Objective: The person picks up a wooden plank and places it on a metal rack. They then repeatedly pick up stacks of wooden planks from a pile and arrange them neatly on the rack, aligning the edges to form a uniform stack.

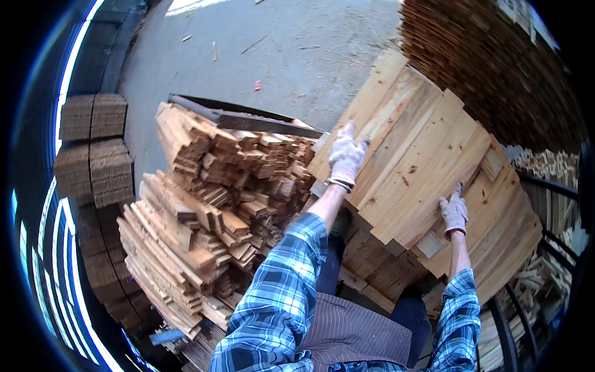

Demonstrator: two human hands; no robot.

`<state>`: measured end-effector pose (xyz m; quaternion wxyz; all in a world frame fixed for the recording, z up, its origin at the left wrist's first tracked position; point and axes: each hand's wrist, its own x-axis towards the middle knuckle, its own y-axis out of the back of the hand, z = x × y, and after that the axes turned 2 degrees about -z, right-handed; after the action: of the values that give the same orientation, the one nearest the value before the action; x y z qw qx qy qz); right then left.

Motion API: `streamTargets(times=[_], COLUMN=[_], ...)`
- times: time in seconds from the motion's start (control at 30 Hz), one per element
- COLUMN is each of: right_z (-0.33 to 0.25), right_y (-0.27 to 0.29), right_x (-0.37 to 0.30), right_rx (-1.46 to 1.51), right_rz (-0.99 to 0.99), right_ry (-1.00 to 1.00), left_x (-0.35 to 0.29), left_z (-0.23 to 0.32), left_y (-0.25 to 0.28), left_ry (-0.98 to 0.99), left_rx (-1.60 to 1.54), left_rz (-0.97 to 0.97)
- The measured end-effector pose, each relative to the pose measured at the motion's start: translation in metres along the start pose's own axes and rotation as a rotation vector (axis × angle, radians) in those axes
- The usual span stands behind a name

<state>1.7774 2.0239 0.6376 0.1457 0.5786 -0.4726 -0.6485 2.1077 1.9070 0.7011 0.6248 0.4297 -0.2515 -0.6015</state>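
Observation:
Pale wooden boards [403, 167] lie side by side in a layer on a stack in front of me. My left hand [347, 156], in a light knit glove, rests on the layer's left side with its fingers stretched out and thumb apart. Toward the near right edge, my right hand [454, 214] wears a similar glove and touches the boards, index finger extended. Short wood blocks [429, 244] stick out beneath that edge. More boards [505, 217] lie to the right of the right hand, at a lower level.
To my left rises a heap of loose wood strips [204, 211], with a dark metal frame [260, 121] behind it. Tall wood stacks stand far right [489, 68] and far left [93, 149]. Black metal rails [548, 186] run at right. Wood scraps litter the grey floor [279, 62].

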Motion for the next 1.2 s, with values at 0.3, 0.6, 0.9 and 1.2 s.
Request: streamTargets(times=[0.3, 0.6, 0.9, 1.2], right_z=[-0.135, -0.470, -0.691, -0.685], right_y=[0.126, 0.146, 0.079, 0.078], right_x=[-0.117, -0.246, -0.312, -0.319], right_rx=[0.228, -0.084, -0.467, -0.500], right_rz=[-0.171, -0.047, 0.030, 0.099], right_ry=[0.471, 1.041, 0.881, 0.974], left_x=[-0.300, -0.307, -0.358, -0.323], left_z=[-0.050, -0.144, -0.187, -0.163], left_y=[0.173, 0.286, 0.259, 0.251], left_ry=[0.552, 0.622, 0.885, 0.838], left_rx=[-0.918, -1.321, -1.490, -1.599], left_rz=[0.157, 0.551, 0.609, 0.384])
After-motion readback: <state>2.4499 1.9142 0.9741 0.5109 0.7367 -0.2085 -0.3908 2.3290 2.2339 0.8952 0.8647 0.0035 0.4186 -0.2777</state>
